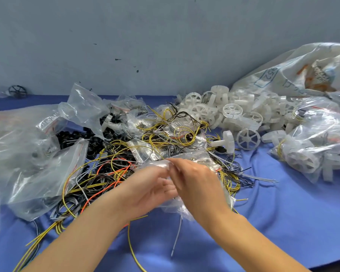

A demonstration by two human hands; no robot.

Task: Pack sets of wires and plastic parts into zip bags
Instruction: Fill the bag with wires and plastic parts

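- Left hand point(151, 187) and right hand point(198, 185) both pinch the zip bag point(186, 210) with curled fingers, middle of the table point(283, 222), toward its near edge.
- Grey wire point(177, 236) hangs out below the bag; tuck it in first.
- Then press the zip end to end.

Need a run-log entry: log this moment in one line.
left hand: grips zip bag | right hand: grips zip bag | grey wire: trails below bag

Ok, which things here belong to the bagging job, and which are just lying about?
Job: zip bag held by left hand and right hand, loose wires, white plastic wheels, black plastic parts, filled bags.
Lying about: large printed sack, black wheel by the wall.
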